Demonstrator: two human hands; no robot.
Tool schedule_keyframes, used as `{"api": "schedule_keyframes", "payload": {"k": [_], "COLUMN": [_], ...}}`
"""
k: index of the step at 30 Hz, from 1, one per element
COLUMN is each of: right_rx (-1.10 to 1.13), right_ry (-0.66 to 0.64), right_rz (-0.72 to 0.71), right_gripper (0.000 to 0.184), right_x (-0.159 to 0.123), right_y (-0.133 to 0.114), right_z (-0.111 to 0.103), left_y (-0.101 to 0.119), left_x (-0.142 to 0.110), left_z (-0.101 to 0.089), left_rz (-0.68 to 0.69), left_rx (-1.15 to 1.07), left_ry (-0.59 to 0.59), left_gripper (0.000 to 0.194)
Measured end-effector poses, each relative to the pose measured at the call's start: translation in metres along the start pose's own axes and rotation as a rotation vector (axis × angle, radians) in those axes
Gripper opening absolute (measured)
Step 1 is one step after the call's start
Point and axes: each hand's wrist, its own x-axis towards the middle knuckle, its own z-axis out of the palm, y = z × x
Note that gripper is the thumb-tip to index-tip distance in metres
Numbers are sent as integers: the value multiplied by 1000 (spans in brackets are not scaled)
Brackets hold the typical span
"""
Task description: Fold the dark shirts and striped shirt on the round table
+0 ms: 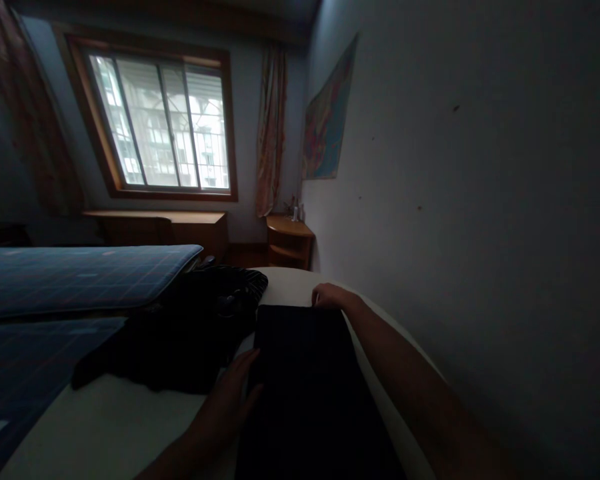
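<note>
A long, dark piece of cloth (305,380), smooth and folded into a rectangle, lies on a white rounded surface (285,283). It looks like a folded garment, but its kind is too dark to make out. At its far right corner my right hand (330,295) has its fingers curled onto the top edge. Along the left edge rests my left hand (233,393), open, with thumb and fingers apart and the fingertips touching the cloth. Left of it lies a crumpled black garment (190,340), partly striped at its far end.
A blue checked mattress (80,277) stretches along the left. Beyond stand a wooden desk (195,220) under the window (165,123) and a small corner shelf (290,230). The wall (480,233) with a map (330,120) runs close on the right.
</note>
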Motion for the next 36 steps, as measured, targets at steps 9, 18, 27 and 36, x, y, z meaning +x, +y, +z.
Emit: {"api": "schedule_keyframes", "payload": {"k": [9, 18, 27, 36], "right_rx": [37, 253, 483, 454], "right_ry": [42, 96, 48, 29], "right_rz": [-18, 78, 58, 162], "right_gripper": [42, 51, 35, 17], "right_x": [-6, -24, -28, -14], "right_y": [12, 50, 59, 52], "right_z": [20, 37, 51, 47], "left_y": [-13, -4, 22, 18], "left_x": [2, 13, 97, 163], "left_z": [10, 0, -12, -20], "left_rz": [-26, -90, -408, -432], "left_rx": [74, -38, -100, 118], "left_ry": [77, 67, -75, -201], "left_gripper": [52, 59, 65, 52]}}
